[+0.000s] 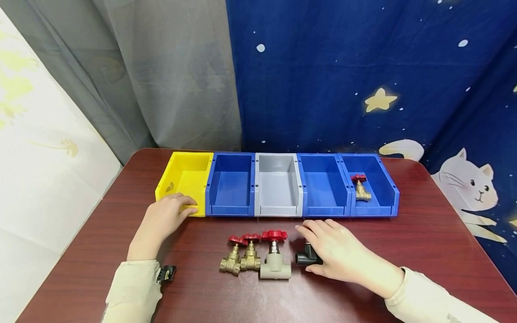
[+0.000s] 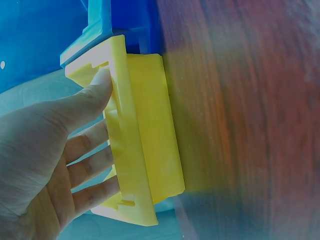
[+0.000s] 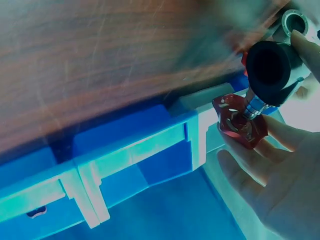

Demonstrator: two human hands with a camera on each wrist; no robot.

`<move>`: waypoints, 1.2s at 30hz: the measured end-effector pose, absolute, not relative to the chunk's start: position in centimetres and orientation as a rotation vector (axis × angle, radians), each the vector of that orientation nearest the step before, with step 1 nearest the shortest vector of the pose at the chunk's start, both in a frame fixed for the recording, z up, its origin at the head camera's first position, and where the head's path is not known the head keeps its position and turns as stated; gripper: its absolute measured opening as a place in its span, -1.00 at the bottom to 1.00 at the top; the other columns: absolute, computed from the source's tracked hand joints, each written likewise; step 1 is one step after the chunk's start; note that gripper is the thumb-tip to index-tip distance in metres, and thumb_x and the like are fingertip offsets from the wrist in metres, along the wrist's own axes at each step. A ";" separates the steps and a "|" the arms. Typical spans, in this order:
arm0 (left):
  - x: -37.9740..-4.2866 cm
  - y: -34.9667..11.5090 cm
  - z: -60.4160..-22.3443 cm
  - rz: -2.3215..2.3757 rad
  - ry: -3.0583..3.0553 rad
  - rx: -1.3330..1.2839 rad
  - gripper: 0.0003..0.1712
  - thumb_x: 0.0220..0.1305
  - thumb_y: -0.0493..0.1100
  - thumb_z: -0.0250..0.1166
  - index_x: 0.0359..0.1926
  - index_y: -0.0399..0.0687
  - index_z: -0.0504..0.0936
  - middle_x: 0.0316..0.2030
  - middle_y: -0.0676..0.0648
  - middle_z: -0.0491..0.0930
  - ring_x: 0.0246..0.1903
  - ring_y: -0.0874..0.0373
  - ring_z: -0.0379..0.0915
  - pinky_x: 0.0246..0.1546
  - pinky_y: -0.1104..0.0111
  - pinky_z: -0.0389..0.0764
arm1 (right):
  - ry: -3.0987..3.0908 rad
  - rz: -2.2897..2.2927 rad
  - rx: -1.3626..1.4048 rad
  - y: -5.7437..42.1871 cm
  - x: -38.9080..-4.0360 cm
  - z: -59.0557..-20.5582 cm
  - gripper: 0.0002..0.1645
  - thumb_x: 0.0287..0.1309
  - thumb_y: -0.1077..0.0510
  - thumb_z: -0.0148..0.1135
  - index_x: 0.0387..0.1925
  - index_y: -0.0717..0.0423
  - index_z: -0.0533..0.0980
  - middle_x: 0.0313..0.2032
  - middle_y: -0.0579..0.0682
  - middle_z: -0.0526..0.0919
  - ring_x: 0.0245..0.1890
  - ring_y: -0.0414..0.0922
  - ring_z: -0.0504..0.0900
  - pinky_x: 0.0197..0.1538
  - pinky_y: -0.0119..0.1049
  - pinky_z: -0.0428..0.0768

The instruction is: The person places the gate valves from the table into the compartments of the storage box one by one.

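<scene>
At the front of the yellow bin (image 1: 183, 181), my left hand (image 1: 163, 220) rests on the lip. The left wrist view shows its thumb (image 2: 100, 85) and loose fingers at that edge. My right hand (image 1: 343, 253) holds a black-bodied valve (image 1: 305, 258), mostly covered by the hand in the head view. In the right wrist view the thumb touches its black pipe body (image 3: 270, 70), and the fingers lie by its red handwheel (image 3: 240, 122). Left of it stand a grey valve (image 1: 275, 264) and two brass valves (image 1: 250, 260), all with red handwheels.
Right of the yellow bin, a blue bin (image 1: 231, 209), a grey bin (image 1: 278, 211) and two more blue bins stand in a row. The far-right blue bin (image 1: 375, 211) contains a brass valve (image 1: 361, 190). Curtains (image 1: 323, 89) hang behind the brown table (image 1: 202, 296).
</scene>
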State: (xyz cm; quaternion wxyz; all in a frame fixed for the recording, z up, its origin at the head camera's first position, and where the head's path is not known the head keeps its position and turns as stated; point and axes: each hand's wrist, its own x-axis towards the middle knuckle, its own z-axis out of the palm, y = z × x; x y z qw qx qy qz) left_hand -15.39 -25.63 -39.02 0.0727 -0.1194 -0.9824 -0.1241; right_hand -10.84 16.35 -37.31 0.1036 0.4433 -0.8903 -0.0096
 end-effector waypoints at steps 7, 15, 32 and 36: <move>-15.5 -25.5 -39.2 -0.378 -2.954 -0.366 -0.75 0.22 -0.04 0.42 -0.18 -0.10 0.75 -0.29 -0.05 0.68 -0.23 -0.02 0.58 -0.18 -0.01 0.61 | -2.581 -0.055 1.311 17.4 -10.9 -36.6 0.09 -0.28 -0.34 0.58 0.20 0.25 0.46 0.02 0.14 0.58 -0.01 0.05 0.57 0.05 -0.02 0.57; -15.3 -25.8 -39.1 -0.362 -2.966 -0.340 -0.74 0.21 -0.04 0.43 -0.18 -0.10 0.74 -0.31 -0.05 0.68 -0.26 -0.02 0.57 -0.17 -0.02 0.61 | -2.572 -0.069 1.299 17.9 -11.5 -35.9 0.09 -0.26 -0.32 0.58 0.20 0.27 0.46 0.03 0.16 0.58 -0.01 0.06 0.57 0.03 -0.03 0.56; -15.5 -25.7 -39.1 -0.366 -2.965 -0.356 -0.73 0.20 -0.04 0.43 -0.17 -0.11 0.75 -0.30 -0.06 0.68 -0.26 -0.03 0.57 -0.17 -0.02 0.61 | -2.548 -0.130 1.301 19.6 -13.8 -33.9 0.06 -0.25 -0.32 0.56 0.19 0.27 0.48 0.02 0.17 0.60 -0.03 0.06 0.62 -0.05 -0.03 0.62; -15.6 -25.7 -39.1 -0.362 -2.968 -0.355 -0.73 0.21 -0.03 0.43 -0.16 -0.11 0.74 -0.29 -0.06 0.69 -0.26 -0.04 0.57 -0.17 -0.03 0.61 | -2.609 -0.129 1.258 19.9 -14.7 -33.4 0.05 -0.21 -0.31 0.55 0.21 0.26 0.47 0.04 0.18 0.59 -0.01 0.09 0.61 0.00 0.03 0.61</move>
